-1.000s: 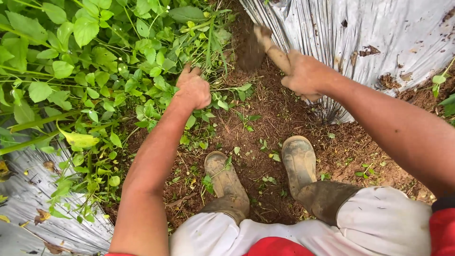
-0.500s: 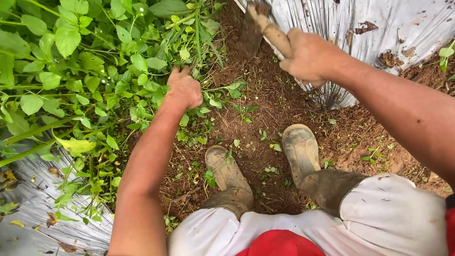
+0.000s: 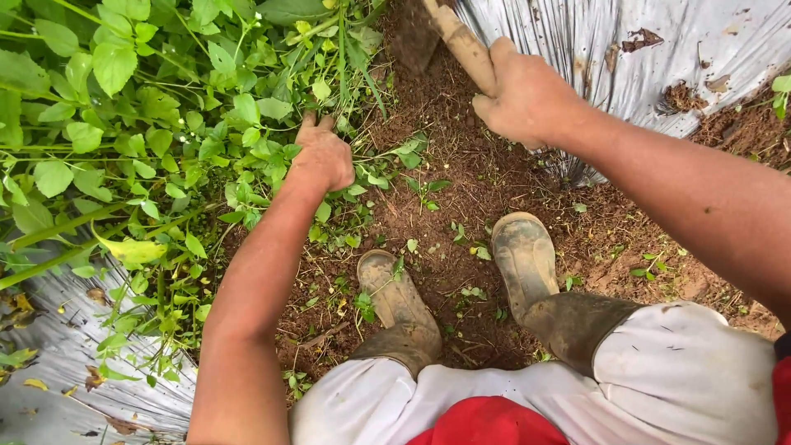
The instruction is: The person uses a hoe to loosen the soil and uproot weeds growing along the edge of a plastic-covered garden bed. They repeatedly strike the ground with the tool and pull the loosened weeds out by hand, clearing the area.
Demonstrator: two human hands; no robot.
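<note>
My right hand [image 3: 523, 95] is wrapped tight around the hoe handle [image 3: 461, 41], now raised higher than a second ago, blade clear of the soil [image 3: 461, 189]. Left of the handle, my left hand [image 3: 323, 156] stays in the weeds [image 3: 165, 107], fingers closed on stems.

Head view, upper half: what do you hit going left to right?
Leafy green weeds → left hand gripping the weed stems → bare brown soil → right hand closed on a muddy tool handle → silver plastic mulch sheet.
</note>
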